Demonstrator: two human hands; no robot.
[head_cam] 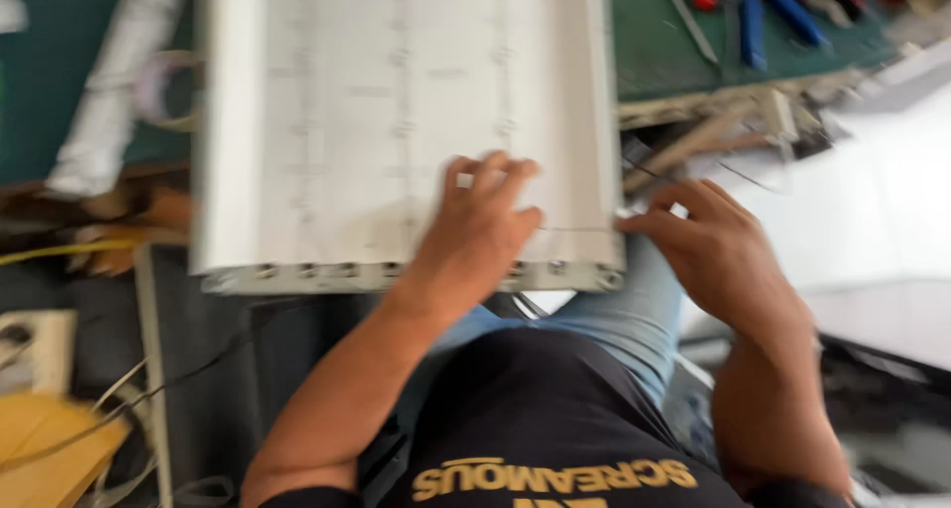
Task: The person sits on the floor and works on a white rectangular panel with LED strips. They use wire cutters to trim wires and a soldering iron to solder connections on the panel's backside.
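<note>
Both hands work the white panel (396, 122): left hand (485, 221) flat, open; right hand (713, 246) pinching its 3 o'clock edge (blurred). Overhanging the worktop (654, 43), it could tip.

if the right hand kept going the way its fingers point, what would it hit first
The right hand points left, fingertips at the near right corner of the white panel. Going on, it would probably meet that panel edge first, then the left hand; blur leaves depth unclear.
</note>
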